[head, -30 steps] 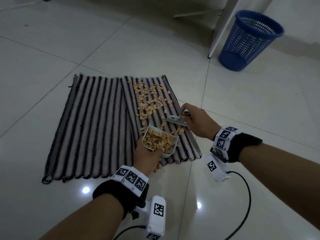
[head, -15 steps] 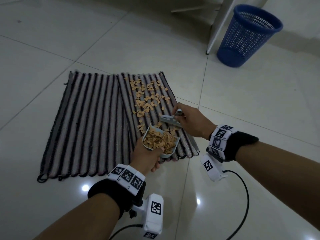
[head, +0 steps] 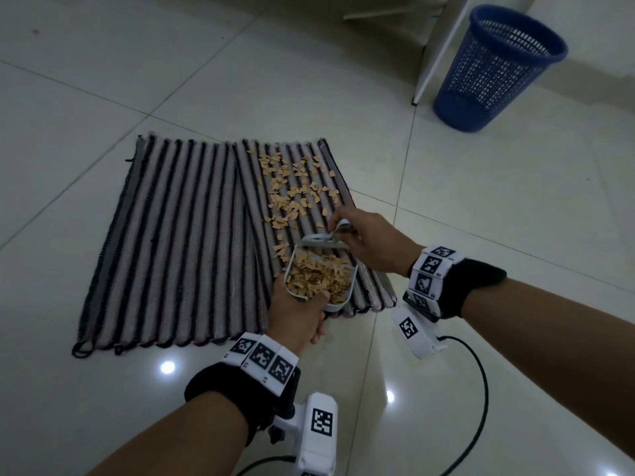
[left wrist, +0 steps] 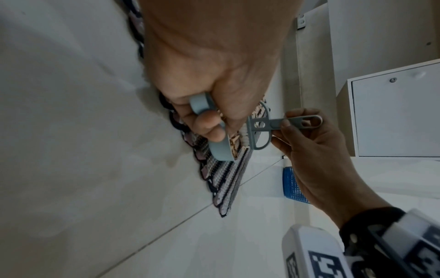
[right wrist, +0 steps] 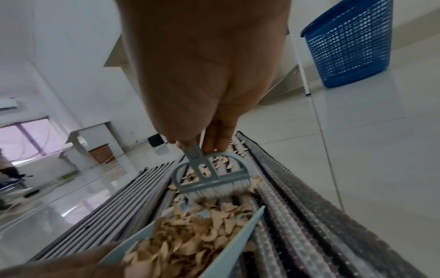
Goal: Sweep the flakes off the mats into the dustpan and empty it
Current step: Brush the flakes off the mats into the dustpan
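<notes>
Two striped mats [head: 178,242] are lying side by side on the shiny tiled floor [head: 481,207], in the middle of the head view. The mat on the right side of the frame is carrying a scatter of tan flakes [head: 292,187], running from its far end down toward the hands.

The left hand [head: 295,314] is gripping the handle of a small pale blue dustpan [head: 350,280], with its fingers curled round it. The dustpan is sitting on the near end of the right mat, just below the middle of the frame, and it is holding a big heap of flakes. Its open mouth is pointing up the mat.

The right hand [head: 371,242] is pinching the thin handle of a little blue brush [head: 318,240] between thumb and fingers. The brush is sitting right at the mouth of the dustpan, and its white bristles [right wrist: 214,191] are touching the flakes there.

A blue mesh bin [head: 494,67] is standing on the floor in the upper right of the frame, well apart from the mats. A white post [head: 443,46] is standing just beside it.
</notes>
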